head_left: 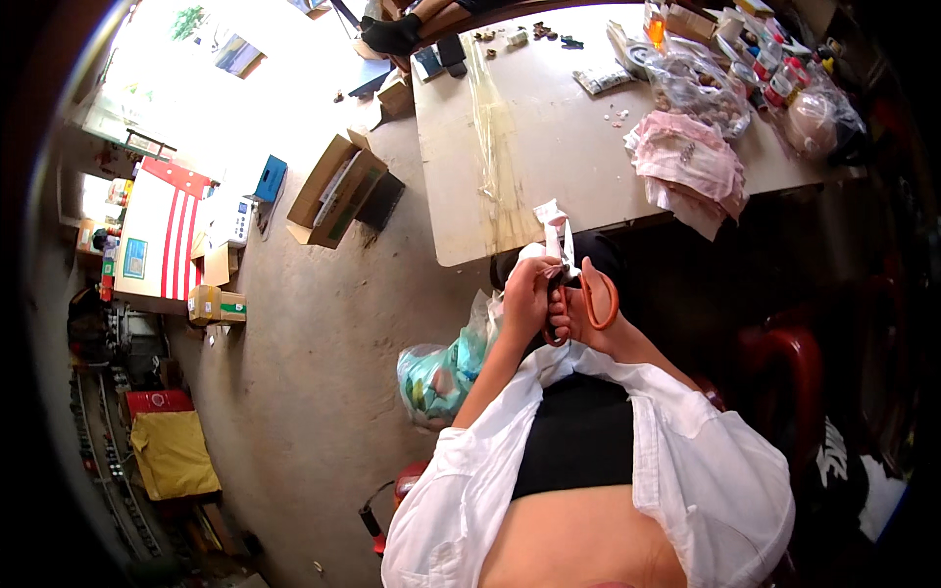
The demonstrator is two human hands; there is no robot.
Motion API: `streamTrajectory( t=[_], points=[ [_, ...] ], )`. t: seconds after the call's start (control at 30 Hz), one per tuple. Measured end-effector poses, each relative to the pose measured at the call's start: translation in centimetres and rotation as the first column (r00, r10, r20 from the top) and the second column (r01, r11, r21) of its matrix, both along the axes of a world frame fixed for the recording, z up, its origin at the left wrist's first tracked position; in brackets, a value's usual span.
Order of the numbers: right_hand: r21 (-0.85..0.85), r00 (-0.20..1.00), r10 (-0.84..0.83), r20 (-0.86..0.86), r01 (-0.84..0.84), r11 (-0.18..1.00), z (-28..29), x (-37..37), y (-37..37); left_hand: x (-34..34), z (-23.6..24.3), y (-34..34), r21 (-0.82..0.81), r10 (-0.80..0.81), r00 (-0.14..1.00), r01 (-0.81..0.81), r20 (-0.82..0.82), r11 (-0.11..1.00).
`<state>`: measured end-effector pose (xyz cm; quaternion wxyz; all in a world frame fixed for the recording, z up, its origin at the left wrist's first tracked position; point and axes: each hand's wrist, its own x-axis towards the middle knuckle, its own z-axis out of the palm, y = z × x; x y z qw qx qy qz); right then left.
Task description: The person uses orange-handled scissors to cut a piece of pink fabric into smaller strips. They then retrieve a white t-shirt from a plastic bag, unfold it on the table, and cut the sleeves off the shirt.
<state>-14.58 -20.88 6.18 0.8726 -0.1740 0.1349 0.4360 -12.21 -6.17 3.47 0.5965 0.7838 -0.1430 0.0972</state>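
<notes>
Below the table's near edge, my left hand (525, 299) has its fingers closed on a small white piece (546, 220), which rises between the scissor blades. My right hand (589, 323) grips scissors (601, 302) with orange handles, their blades pointing up, just beside my left fingers. I cannot tell whether the blades touch the piece. A folded pink cloth (686, 167) lies on the table to the right.
The pale table (529, 127) carries bottles (779, 86), plastic bags (701, 88) and small objects. Another person's dark-shod foot (390, 35) is at the top. A cardboard box (328, 191) stands left, a teal bag (436, 382) below, a red chair (789, 348) at right.
</notes>
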Motion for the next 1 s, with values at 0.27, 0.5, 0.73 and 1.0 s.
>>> streamTrajectory(
  t=[0.27, 0.5, 0.73, 1.0],
  points=[
    [-0.018, 0.989, -0.065, 0.135, 0.068, 0.998, -1.0, -1.5, -0.8, -1.6, 1.5, -2.6, -0.047, -0.095, 0.977, 0.087, -0.192, 0.995],
    [-0.352, 0.884, -0.274, 0.377, 0.411, 0.841, 1.9, -3.0, 0.7, -2.6, 2.2, -3.8, -0.048, -0.074, 0.982, 0.067, -0.172, 0.997],
    [-0.418, 0.917, -0.313, 0.249, 0.393, 0.819, -0.6, -2.5, -0.5, -2.9, 2.3, -3.3, -0.169, -0.06, 0.951, 0.009, -0.302, 0.986],
    [-0.397, 0.94, -0.197, 0.279, 0.299, 0.868, 0.0, -4.4, -0.5, 1.0, 1.5, -3.5, 0.142, 0.085, 0.945, -0.041, -0.315, 0.989]
  ],
)
